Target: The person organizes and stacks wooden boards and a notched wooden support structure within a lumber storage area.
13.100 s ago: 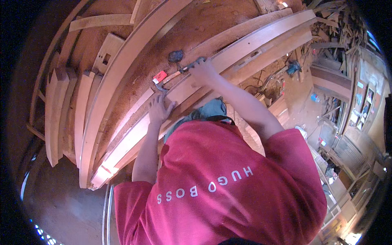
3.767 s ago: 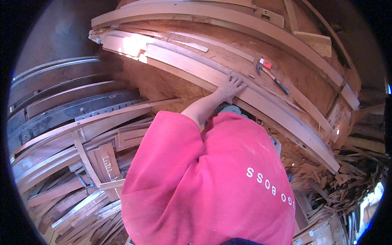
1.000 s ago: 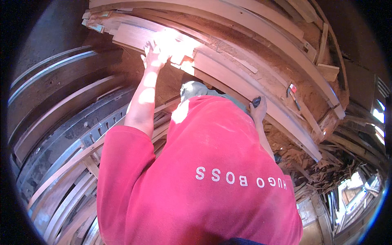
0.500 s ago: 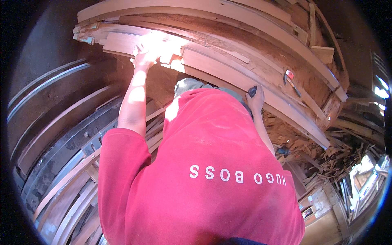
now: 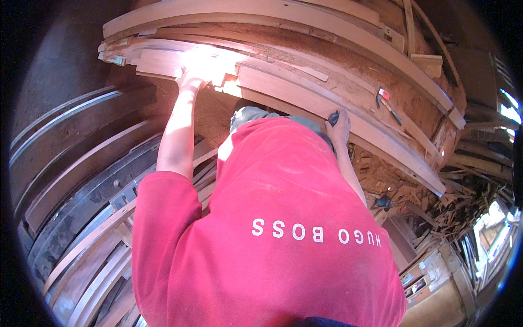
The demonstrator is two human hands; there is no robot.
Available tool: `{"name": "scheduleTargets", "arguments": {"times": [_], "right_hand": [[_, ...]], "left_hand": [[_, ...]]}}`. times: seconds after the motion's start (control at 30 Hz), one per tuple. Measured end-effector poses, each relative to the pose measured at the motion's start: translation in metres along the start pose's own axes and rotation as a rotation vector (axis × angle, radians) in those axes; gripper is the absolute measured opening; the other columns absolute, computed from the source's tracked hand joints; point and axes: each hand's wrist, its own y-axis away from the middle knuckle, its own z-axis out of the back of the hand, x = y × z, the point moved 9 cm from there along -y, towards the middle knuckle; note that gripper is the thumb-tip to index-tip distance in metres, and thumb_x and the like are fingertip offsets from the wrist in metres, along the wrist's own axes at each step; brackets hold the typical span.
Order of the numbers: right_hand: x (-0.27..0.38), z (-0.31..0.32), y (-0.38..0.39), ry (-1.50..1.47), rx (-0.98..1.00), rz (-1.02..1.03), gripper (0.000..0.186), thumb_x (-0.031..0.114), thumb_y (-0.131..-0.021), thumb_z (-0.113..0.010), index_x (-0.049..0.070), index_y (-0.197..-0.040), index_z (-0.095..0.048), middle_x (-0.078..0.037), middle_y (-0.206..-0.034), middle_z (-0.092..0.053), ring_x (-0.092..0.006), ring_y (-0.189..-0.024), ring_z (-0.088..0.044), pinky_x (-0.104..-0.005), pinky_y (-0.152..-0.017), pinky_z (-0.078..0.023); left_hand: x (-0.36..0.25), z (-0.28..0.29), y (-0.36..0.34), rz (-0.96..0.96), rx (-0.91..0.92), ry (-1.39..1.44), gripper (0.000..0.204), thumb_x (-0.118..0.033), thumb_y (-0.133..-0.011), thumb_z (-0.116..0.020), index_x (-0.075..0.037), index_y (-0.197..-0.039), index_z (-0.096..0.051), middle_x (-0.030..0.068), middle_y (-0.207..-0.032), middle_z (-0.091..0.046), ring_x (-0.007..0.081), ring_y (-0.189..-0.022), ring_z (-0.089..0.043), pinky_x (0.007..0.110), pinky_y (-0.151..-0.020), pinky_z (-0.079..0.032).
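My left hand [image 5: 189,77] rests with its fingers apart on the left stretch of a long pale plank [image 5: 289,90], partly washed out by a bright patch of sunlight. My right hand [image 5: 340,126] is closed round a small dark object [image 5: 332,119], perhaps a tool, at the plank's near edge. The plank lies across sawdust-covered timber. Beyond it a hammer [image 5: 392,109] with a red tag or piece at its head lies beside thin wood strips [image 5: 305,71].
Long curved beams [image 5: 229,12] lie across the far side. At left are stacked curved boards [image 5: 76,169] and dark metal lengths [image 5: 92,196]. Wood offcuts [image 5: 436,212] are heaped at right, with a blue object [image 5: 383,201] nearby.
Compared with 3.8 seconds ago, my left hand has moved leftward along the plank and my right hand has come into view with the dark object. Over the last half second both have barely moved.
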Motion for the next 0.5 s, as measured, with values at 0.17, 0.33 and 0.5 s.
{"name": "scheduleTargets", "arguments": {"times": [0.17, 0.33, 0.5], "right_hand": [[-0.008, -0.006, -0.002, 0.015, -0.004, 0.0, 0.078, 0.014, -0.076, -0.081, 0.005, -0.144, -0.044, -0.022, -0.15, -0.044, -0.0391, -0.142, -0.038, -0.0502, -0.123, -0.026], [-0.01, -0.01, -0.002, 0.009, -0.005, -0.001, 0.079, 0.015, -0.077, -0.081, 0.004, -0.144, -0.043, -0.022, -0.151, -0.043, -0.0404, -0.142, -0.038, -0.0499, -0.123, -0.026], [-0.01, -0.011, -0.003, 0.013, -0.011, 0.0, 0.079, 0.015, -0.077, -0.081, 0.003, -0.145, -0.042, -0.022, -0.151, -0.043, -0.041, -0.141, -0.039, -0.05, -0.123, -0.026]], "left_hand": [[-0.008, 0.004, 0.005, 0.008, 0.009, 0.019, 0.072, -0.059, -0.084, -0.067, -0.018, -0.142, -0.053, 0.02, -0.148, -0.048, 0.0365, -0.137, -0.045, 0.051, -0.108, -0.043], [-0.008, 0.01, 0.007, 0.026, 0.023, 0.011, 0.07, -0.057, -0.085, -0.069, -0.016, -0.14, -0.056, 0.0205, -0.144, -0.053, 0.0362, -0.133, -0.051, 0.048, -0.106, -0.047], [-0.002, 0.006, 0.005, 0.051, 0.065, 0.034, 0.069, -0.055, -0.085, -0.071, -0.013, -0.138, -0.057, 0.0216, -0.14, -0.055, 0.0362, -0.13, -0.054, 0.046, -0.104, -0.049]]}}
